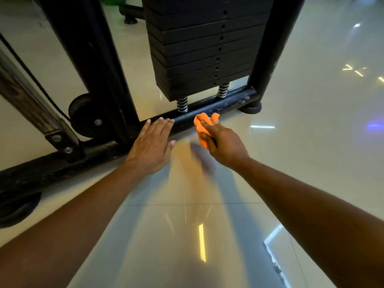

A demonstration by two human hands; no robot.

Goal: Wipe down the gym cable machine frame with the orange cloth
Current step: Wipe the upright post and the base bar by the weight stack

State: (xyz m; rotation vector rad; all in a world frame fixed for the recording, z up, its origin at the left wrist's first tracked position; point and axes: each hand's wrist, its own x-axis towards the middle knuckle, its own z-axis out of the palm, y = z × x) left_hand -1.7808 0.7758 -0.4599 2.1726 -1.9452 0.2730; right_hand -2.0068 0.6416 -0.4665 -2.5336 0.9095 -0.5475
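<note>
The right hand (223, 143) is gripping the cloth (202, 126), fingers curled round it, just at the near side of the base bar (226, 102). The bar is running left-near to right-far, its dusty stretch lying beyond the cloth to the right. The left hand (152, 144) is resting with fingers straight, tips at the bar, holding nothing.

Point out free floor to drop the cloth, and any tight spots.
Free: glossy floor right of the right hand holding the orange cloth, and toward the camera between both forearms. Tight: under the weight stack, around the springs above the base bar.
</note>
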